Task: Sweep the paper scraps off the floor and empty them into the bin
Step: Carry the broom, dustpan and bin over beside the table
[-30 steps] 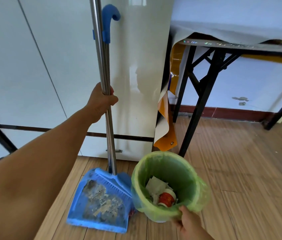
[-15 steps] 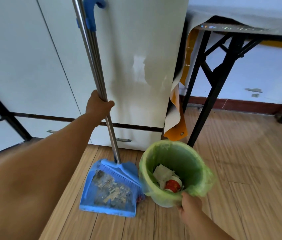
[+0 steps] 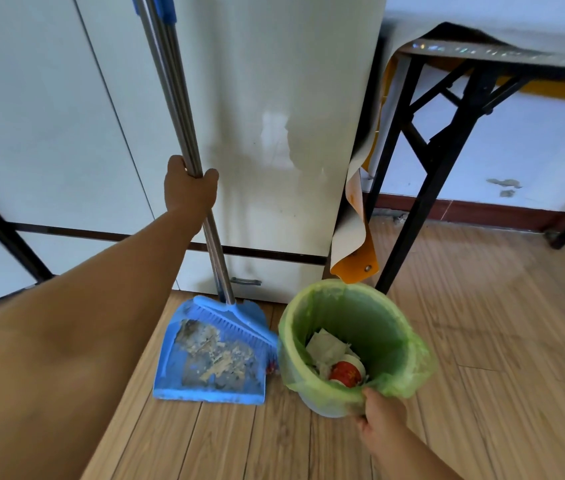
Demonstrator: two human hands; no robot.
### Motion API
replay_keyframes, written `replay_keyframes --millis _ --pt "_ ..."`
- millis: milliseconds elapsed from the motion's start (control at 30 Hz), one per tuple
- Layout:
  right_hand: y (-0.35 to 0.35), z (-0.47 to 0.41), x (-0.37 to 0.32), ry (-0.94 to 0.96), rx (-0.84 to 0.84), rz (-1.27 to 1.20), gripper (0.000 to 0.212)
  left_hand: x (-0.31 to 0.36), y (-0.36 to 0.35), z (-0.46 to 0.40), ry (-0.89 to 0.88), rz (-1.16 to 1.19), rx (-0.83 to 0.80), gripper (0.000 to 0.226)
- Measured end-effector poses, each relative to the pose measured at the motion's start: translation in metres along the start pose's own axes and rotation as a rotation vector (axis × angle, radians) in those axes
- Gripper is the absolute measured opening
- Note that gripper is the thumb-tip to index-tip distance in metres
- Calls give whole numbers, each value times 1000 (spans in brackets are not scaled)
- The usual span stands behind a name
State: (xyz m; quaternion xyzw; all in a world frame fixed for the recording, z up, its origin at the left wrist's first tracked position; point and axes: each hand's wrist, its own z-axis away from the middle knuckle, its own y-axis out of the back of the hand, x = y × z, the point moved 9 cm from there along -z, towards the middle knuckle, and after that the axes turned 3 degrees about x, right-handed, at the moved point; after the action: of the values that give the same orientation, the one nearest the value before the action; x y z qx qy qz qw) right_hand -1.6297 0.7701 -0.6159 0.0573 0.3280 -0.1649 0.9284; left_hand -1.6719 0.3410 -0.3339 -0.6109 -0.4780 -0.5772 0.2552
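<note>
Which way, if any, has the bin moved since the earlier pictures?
No. The bin still stands just left of the black table leg, under the orange flap; only the camera shifted.

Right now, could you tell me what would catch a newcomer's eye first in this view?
The green-lined bin stands bottom centre, its near rim gripped by the right hand. Left of it a blue dustpan lies on the wooden floor, with the left hand holding the metal handles above it.
</note>
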Motion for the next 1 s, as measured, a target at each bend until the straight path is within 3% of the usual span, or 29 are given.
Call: replay_keyframes --millis 133,333,467,567,767,1000 --pt "-9 0 0 24 -30 11 42 -6 -11 -3 58 31 -15 18" --pt "-9 4 -5 46 -42 21 40 -21 -31 -2 213 26 -244 29" --pt "-9 10 -3 24 -36 16 41 -44 -30 6 257 18 -303 36" --pt "-10 12 -3 10 -32 34 43 -53 -27 11 233 -25 -281 38" --pt "-11 9 -2 13 -17 62 42 -50 -33 19 157 -113 -310 16" --pt "-4 3 0 5 21 33 40 -49 -37 31 158 -169 -410 22"
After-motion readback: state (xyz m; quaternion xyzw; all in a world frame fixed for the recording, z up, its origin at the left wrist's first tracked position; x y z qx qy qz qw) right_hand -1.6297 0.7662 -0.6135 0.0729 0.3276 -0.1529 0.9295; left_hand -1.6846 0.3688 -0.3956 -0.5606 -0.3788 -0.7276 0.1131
